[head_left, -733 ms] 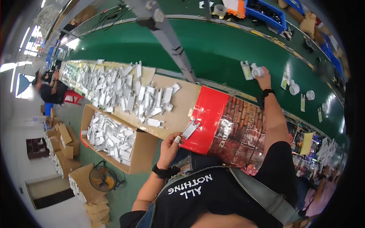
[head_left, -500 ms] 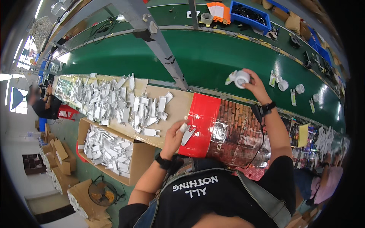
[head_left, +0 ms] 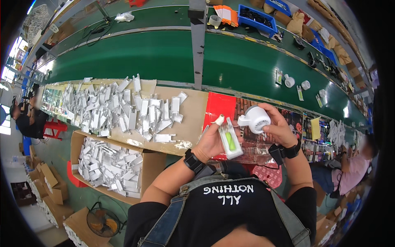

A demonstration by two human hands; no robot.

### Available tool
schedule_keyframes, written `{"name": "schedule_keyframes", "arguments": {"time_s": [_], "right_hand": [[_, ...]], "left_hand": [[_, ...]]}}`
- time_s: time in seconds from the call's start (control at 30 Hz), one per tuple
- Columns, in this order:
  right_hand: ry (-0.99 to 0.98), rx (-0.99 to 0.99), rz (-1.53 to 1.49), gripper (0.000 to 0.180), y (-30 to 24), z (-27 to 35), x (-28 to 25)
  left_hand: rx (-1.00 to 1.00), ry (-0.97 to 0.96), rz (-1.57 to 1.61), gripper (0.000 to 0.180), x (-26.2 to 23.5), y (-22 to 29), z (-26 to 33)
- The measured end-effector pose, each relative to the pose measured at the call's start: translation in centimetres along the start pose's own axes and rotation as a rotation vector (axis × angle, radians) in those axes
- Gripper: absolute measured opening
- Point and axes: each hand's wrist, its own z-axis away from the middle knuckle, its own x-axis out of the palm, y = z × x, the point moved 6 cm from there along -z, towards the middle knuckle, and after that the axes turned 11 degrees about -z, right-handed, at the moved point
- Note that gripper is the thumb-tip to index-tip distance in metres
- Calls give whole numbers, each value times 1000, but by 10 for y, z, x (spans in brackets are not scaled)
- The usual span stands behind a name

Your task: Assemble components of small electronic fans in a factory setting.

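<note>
While the white fan head (head_left: 257, 120) sits gripped in my right hand (head_left: 280, 128) over the red-and-brick-print mat (head_left: 220, 103), my left hand (head_left: 209, 142) cradles a white casing (head_left: 235, 154), green piece (head_left: 230, 142) inside; left of that mat, loose casings (head_left: 144, 108) lie heaped, and beyond it stretches the green belt (head_left: 144, 53).

The white fan (head_left: 256, 117) looks like smooth plastic with a soft sheen, and the open case (head_left: 235, 154) beside it is hard plastic too. Toward nine o'clock, the heap of parts (head_left: 109, 108) has a smooth plastic finish. The box (head_left: 149, 175) at eight o'clock is matt cardboard. The red sheet (head_left: 220, 103) is glossy, like coated film. At ten o'clock, the green belt (head_left: 123, 53) is smooth and reflective. The post (head_left: 198, 55) at twelve seems painted metal. Toward six, the shirt (head_left: 247, 216) is matt cloth, the straps (head_left: 164, 222) denim.
</note>
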Motion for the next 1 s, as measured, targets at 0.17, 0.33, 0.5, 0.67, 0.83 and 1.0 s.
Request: {"name": "schedule_keyframes", "arguments": {"time_s": [0.17,0.33,0.5,0.67,0.83,1.0], "right_hand": [[79,-87,210,68,3,22,19],[-305,-838,1720,49,-16,45,56],[-302,-1029,1733,44,-5,50,43],[-336,-988,1692,44,0,43,41],[-370,-937,1652,43,4,38,40],[-430,-873,1606,45,1,32,43]], "left_hand": [[26,344,-266,35,-9,16,21],[-317,308,-697,28,1,10,39],[-372,278,-697,22,16,3,46],[-345,395,-943,20,11,0,55],[-353,381,-1031,19,17,0,59],[-316,410,-1174,20,20,6,59]]}}
